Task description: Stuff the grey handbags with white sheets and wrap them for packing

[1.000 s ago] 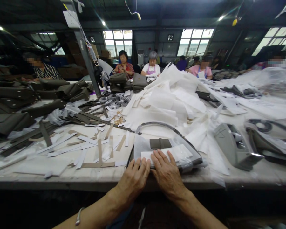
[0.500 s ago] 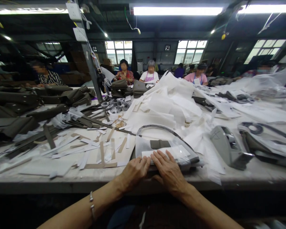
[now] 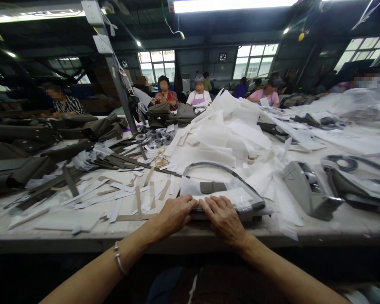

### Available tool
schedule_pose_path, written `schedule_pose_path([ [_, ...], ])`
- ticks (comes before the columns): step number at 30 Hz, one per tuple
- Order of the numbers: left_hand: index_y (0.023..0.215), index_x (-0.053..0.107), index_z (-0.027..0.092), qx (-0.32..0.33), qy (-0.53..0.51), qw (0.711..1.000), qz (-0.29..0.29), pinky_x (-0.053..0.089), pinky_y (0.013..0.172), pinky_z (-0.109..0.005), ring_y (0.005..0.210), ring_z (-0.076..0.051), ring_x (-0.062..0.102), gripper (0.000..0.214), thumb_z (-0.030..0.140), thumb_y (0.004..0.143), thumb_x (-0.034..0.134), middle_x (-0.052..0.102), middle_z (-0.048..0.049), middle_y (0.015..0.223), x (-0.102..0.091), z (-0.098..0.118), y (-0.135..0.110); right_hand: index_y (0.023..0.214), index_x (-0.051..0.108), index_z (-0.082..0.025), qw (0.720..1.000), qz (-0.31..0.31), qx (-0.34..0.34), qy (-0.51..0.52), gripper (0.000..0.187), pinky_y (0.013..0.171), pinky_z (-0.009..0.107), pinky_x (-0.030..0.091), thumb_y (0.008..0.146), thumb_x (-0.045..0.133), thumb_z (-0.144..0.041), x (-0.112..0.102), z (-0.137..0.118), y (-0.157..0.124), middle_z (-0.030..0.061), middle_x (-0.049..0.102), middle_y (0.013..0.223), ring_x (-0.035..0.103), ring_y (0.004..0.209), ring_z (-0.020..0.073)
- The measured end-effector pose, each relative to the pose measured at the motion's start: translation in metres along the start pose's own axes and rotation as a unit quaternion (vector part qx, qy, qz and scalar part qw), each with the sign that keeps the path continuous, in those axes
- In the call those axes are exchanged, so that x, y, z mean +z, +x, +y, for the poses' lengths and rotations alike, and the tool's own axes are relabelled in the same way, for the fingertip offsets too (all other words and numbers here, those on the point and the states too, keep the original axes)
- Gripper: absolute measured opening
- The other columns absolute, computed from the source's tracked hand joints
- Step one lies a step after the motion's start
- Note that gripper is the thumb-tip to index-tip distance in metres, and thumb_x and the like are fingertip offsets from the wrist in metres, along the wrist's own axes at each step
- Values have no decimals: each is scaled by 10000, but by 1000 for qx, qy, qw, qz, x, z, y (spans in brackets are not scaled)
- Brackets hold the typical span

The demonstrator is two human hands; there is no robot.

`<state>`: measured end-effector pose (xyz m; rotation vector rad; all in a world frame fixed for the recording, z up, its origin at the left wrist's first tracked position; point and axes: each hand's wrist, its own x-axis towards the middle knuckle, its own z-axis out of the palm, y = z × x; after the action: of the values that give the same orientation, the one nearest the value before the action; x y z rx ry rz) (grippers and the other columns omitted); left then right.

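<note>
A dark olive handbag (image 3: pixel 213 188) lies in front of me at the table's near edge, partly covered by white sheeting and a clear plastic packet (image 3: pixel 240 196). Its wrapped handle (image 3: pixel 205 164) arches over the far side. My left hand (image 3: pixel 177 212) has its fingers bent over the bag's near edge, at the left. Beside it, nearly touching, my right hand (image 3: pixel 224 217) grips the same edge with its fingers bent on top. Both thumbs are mostly hidden. A bracelet (image 3: pixel 118 255) is on my left wrist.
A grey tape dispenser (image 3: pixel 310 190) stands to the right, beside another wrapped bag (image 3: pixel 354 192). White sheets (image 3: pixel 221 131) are heaped behind. Scrap strips (image 3: pixel 139 198) and stacked dark bags (image 3: pixel 22 169) lie to the left, near a metal post (image 3: pixel 120 84). Several people sit across the table.
Both hands have stayed at the bag's near edge. The right fingers, flatter and more spread before, are now more bent, and the left hand has turned slightly. The view has shifted a little.
</note>
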<state>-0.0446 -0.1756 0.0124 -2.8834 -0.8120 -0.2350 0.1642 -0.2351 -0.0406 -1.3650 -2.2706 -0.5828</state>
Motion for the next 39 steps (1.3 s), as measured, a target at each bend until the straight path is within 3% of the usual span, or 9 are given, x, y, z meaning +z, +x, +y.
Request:
schedule_pose_path([
  [4,1105,553,188,4,28,999,33,509,699,-292,821,-185,617,216,110,905,527,627,-32,942,22,4,4,1312,559,-151,1000,-8,8,4,385,1019,466,359,934,493,-125,3,0,-1,125,649,1226,538,1146,284],
  [8,1181,552,154,18,64,995,75,517,730,-348,837,-210,622,247,139,953,459,650,-77,992,41,12,-6,1280,578,-151,1000,10,-5,9,341,1027,475,349,951,487,-144,9,2,-4,125,658,1216,546,1141,277],
  [12,1262,526,115,17,93,988,120,488,909,-415,1034,-246,616,321,130,955,435,648,-126,1156,46,19,-18,1216,600,-120,998,36,-46,18,311,984,450,375,948,443,-119,9,6,-2,123,686,1133,580,1067,260],
  [16,1287,514,72,7,136,975,175,348,1095,-506,1267,-305,501,365,196,949,452,623,-145,1236,44,26,-16,1183,603,-125,997,2,-62,42,311,910,413,412,887,507,-122,-4,13,10,114,696,1077,602,994,243],
  [21,1276,499,64,-9,131,971,200,464,981,-453,1089,-266,610,351,107,939,408,649,-160,1132,37,22,-3,1200,579,-148,990,-106,-36,82,425,868,377,418,779,632,-147,-25,22,31,87,694,1073,601,973,240],
  [25,1232,536,97,16,101,968,230,529,842,-384,934,-230,641,337,76,947,358,674,-134,1031,29,16,-1,1195,569,-162,986,-142,-34,82,418,846,374,409,783,642,-184,-35,23,39,81,688,1075,595,954,242],
  [29,1191,571,110,34,80,956,279,529,838,-347,919,-209,653,332,41,923,388,695,-109,998,30,9,-7,1178,558,-167,989,-130,-29,70,336,837,383,393,848,593,-216,-37,18,39,78,679,1049,582,943,245],
  [33,1285,551,125,18,52,957,286,525,877,-321,961,-193,665,419,43,912,379,700,-105,1045,43,4,-15,1104,562,-167,991,-101,-41,80,207,782,386,399,921,511,-249,-28,12,35,54,669,941,571,861,232],
  [39,1519,320,227,48,65,953,292,547,892,-267,994,-184,698,606,68,937,370,729,-67,1093,54,-4,-21,952,574,-173,994,-38,-9,106,73,815,380,451,923,521,-215,-1,2,26,56,682,902,604,841,213],
])
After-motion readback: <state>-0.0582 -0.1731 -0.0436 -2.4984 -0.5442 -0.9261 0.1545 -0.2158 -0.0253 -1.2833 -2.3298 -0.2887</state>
